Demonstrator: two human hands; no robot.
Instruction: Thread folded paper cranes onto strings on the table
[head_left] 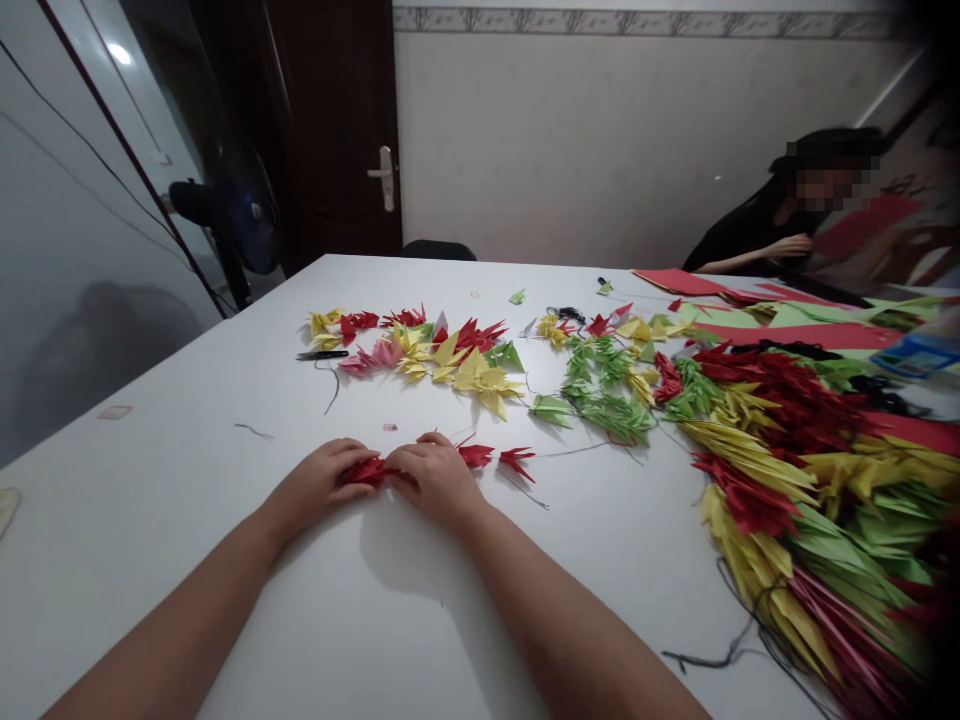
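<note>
Both my hands rest low over the white table in the middle of the view. My left hand [326,487] has its fingers curled around a red folded paper crane [365,471]. My right hand [442,483] closes over the same row of red cranes, so its fingertips and part of the paper are hidden. Just right of it, more red paper cranes [517,459] lie in line on the table. A thin thread [577,451] runs from them towards the pile at the right. Near them lies a thin wire-like piece [534,496] with a looped end.
Yellow, red and green cranes [480,375] lie beyond my hands, with black thread snips [322,355] to their left. A big pile of strung cranes [780,430] covers the right side. A person in black [750,225] sits at the far right. A fan [244,205] stands left.
</note>
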